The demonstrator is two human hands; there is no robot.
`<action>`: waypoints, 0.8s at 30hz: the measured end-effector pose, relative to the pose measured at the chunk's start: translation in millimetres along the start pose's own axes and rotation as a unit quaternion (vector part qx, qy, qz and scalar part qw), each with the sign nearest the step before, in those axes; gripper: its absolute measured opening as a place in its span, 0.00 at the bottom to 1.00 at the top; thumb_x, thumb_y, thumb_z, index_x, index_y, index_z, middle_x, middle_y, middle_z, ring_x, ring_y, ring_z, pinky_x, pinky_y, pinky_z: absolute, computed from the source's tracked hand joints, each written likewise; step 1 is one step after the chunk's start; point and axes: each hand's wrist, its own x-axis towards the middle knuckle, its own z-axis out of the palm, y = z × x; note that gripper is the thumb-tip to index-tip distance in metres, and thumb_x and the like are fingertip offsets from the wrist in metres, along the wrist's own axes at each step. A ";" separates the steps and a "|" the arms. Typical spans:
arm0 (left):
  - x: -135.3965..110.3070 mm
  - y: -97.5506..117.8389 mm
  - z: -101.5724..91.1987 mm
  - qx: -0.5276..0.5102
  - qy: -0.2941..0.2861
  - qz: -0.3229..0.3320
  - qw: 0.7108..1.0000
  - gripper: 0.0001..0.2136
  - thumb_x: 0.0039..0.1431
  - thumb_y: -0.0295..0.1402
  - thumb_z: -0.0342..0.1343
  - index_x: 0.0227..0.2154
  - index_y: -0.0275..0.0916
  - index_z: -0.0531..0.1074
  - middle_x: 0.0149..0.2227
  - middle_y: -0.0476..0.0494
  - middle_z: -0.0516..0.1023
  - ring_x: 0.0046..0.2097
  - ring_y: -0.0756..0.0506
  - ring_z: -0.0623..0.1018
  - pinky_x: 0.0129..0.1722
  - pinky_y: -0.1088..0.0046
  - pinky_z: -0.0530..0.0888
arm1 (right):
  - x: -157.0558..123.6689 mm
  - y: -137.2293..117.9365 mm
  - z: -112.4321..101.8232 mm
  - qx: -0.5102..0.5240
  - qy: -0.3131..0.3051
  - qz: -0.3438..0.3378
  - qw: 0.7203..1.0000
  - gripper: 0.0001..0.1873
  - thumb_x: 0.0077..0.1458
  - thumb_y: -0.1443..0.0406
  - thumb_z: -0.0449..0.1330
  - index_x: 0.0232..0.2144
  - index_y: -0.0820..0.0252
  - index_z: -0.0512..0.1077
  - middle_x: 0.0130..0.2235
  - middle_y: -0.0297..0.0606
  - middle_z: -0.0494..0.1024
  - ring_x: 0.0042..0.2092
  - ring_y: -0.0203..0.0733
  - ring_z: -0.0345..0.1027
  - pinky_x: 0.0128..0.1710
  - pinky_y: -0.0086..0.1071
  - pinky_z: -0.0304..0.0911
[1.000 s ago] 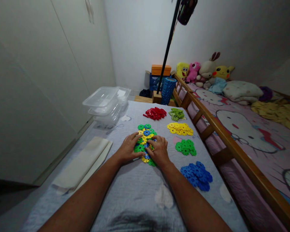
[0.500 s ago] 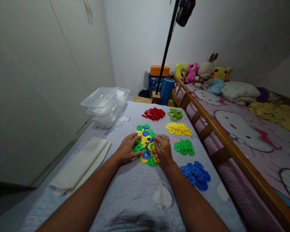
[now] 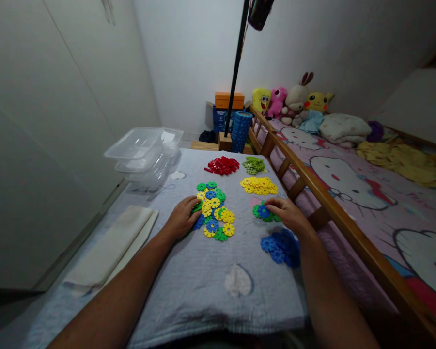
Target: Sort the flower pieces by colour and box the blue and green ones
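Note:
A mixed pile of flower-shaped plastic discs [image 3: 212, 206] in green, yellow and blue lies spread mid-table. At its left edge rests my left hand [image 3: 182, 216], fingers and thumb apart over green and blue discs; its fingertips are partly hidden among them. To the right, my right hand [image 3: 288, 213] pinches a blue flower disc [image 3: 263, 211] between thumb and fingers. That disc is over the small pile of green flower discs [image 3: 256, 211], which it partly covers. Closer to me lies a pile of blue flower discs [image 3: 278, 247], its right side behind my right forearm.
Farther back are piles of yellow discs [image 3: 258, 185], red pieces [image 3: 223, 166] and light green pieces [image 3: 253, 165]. Stacked clear plastic boxes [image 3: 138, 150] and a folded cream cloth [image 3: 111, 247] lie at left. A wooden bed rail [image 3: 314, 186] runs along the right side.
My right hand has moved right from the mixed pile to the green pile, with a blue disc in its fingers. My left hand stays at the mixed pile's left edge. The view has shifted.

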 end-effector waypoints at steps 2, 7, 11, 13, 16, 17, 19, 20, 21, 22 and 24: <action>0.3 0.2 -0.6 0.008 -0.006 0.004 1.000 0.20 0.64 0.44 0.50 0.54 0.39 0.70 0.58 0.34 0.71 0.60 0.37 0.71 0.63 0.54 0.67 | -11.8 11.4 -13.2 -0.011 -0.018 0.024 0.999 0.16 0.48 0.56 0.62 0.36 0.61 0.76 0.30 0.33 0.76 0.31 0.37 0.66 0.32 0.30 0.61; -1.1 -2.6 0.3 0.049 -0.004 0.000 0.999 0.24 0.60 0.47 0.55 0.55 0.39 0.69 0.60 0.34 0.69 0.62 0.34 0.68 0.63 0.50 0.64 | -37.0 27.4 -31.7 -0.035 -0.044 0.065 0.996 0.13 0.47 0.56 0.61 0.30 0.60 0.75 0.29 0.32 0.75 0.32 0.38 0.67 0.35 0.31 0.62; -4.0 -5.6 1.8 0.082 0.012 0.000 0.997 0.25 0.59 0.49 0.55 0.56 0.42 0.68 0.60 0.35 0.69 0.62 0.33 0.67 0.63 0.49 0.63 | -50.7 35.9 -43.7 -0.031 -0.060 0.091 0.994 0.15 0.46 0.55 0.61 0.31 0.61 0.75 0.29 0.34 0.76 0.33 0.40 0.69 0.36 0.32 0.64; -5.6 -5.8 1.6 0.098 0.007 -0.004 0.995 0.27 0.59 0.50 0.55 0.57 0.42 0.67 0.61 0.35 0.68 0.62 0.33 0.67 0.62 0.49 0.63 | -55.8 39.6 -47.8 -0.033 -0.072 0.101 0.992 0.15 0.47 0.55 0.61 0.32 0.61 0.76 0.30 0.34 0.77 0.33 0.40 0.69 0.35 0.32 0.64; -7.8 -4.4 0.3 0.114 -0.014 -0.010 0.993 0.32 0.56 0.54 0.57 0.58 0.40 0.66 0.62 0.31 0.66 0.63 0.31 0.66 0.62 0.48 0.63 | -60.6 41.9 -48.4 -0.039 -0.075 0.107 0.991 0.14 0.47 0.56 0.61 0.31 0.61 0.75 0.29 0.34 0.76 0.32 0.39 0.68 0.33 0.31 0.63; -8.6 -3.6 -0.1 0.116 -0.020 -0.011 0.993 0.34 0.55 0.55 0.58 0.59 0.40 0.66 0.62 0.30 0.65 0.63 0.30 0.65 0.62 0.47 0.62 | -61.4 41.8 -47.3 -0.042 -0.074 0.106 0.991 0.13 0.47 0.57 0.61 0.30 0.61 0.75 0.28 0.34 0.75 0.31 0.38 0.68 0.32 0.31 0.63; -10.4 -2.1 -0.6 0.116 -0.028 -0.010 0.993 0.37 0.52 0.57 0.60 0.60 0.40 0.65 0.63 0.30 0.64 0.63 0.29 0.65 0.62 0.46 0.62 | -62.2 40.6 -43.7 -0.050 -0.074 0.101 0.991 0.12 0.46 0.57 0.60 0.29 0.61 0.75 0.27 0.34 0.74 0.29 0.37 0.66 0.30 0.30 0.61; -11.4 -1.5 -0.5 0.116 -0.032 -0.010 0.993 0.38 0.51 0.58 0.61 0.60 0.41 0.65 0.63 0.30 0.64 0.63 0.29 0.64 0.62 0.46 0.62 | -62.3 39.9 -41.5 -0.053 -0.072 0.096 0.991 0.12 0.46 0.57 0.60 0.29 0.61 0.75 0.27 0.33 0.74 0.29 0.37 0.66 0.29 0.29 0.60; -12.5 -1.1 -0.3 0.117 -0.035 -0.011 0.992 0.40 0.49 0.59 0.62 0.61 0.42 0.64 0.64 0.30 0.64 0.64 0.29 0.64 0.62 0.45 0.61 | -62.3 39.3 -39.1 -0.056 -0.071 0.091 0.992 0.12 0.47 0.58 0.60 0.29 0.60 0.75 0.27 0.33 0.74 0.29 0.37 0.66 0.28 0.29 0.60; -13.6 -0.9 0.0 0.119 -0.038 -0.012 0.992 0.41 0.47 0.59 0.62 0.61 0.42 0.64 0.64 0.31 0.63 0.64 0.28 0.63 0.62 0.45 0.61 | -62.4 38.8 -36.6 -0.060 -0.068 0.085 0.992 0.11 0.47 0.58 0.59 0.28 0.60 0.75 0.27 0.33 0.74 0.29 0.37 0.66 0.28 0.29 0.60; -15.6 -0.8 0.8 0.125 -0.047 -0.012 0.991 0.44 0.45 0.60 0.63 0.62 0.42 0.63 0.65 0.30 0.62 0.65 0.27 0.62 0.63 0.45 0.60 | -62.4 37.7 -31.1 -0.069 -0.064 0.068 0.993 0.10 0.48 0.59 0.59 0.28 0.60 0.75 0.27 0.33 0.75 0.29 0.37 0.67 0.29 0.29 0.60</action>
